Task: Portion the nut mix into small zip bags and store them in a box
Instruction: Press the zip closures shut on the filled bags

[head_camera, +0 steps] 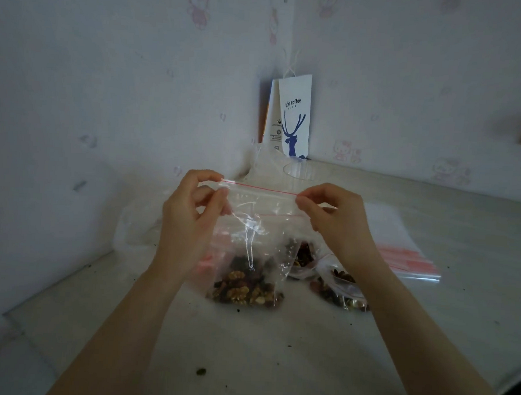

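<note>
Pale counter (245, 347) in a wallpapered corner: left hand (191, 218) and right hand (336, 219) each pinch an end of the zip bag (257, 227) strip, nut mix (245, 290) resting low inside, above the surface.

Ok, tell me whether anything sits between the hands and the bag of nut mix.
Nothing visible does. The left hand and right hand both pinch the zip bag directly, one at each end of its red strip.

home | cartoon wallpaper (343, 150) | coffee paper bag (292, 120) on table (245, 347)
</note>
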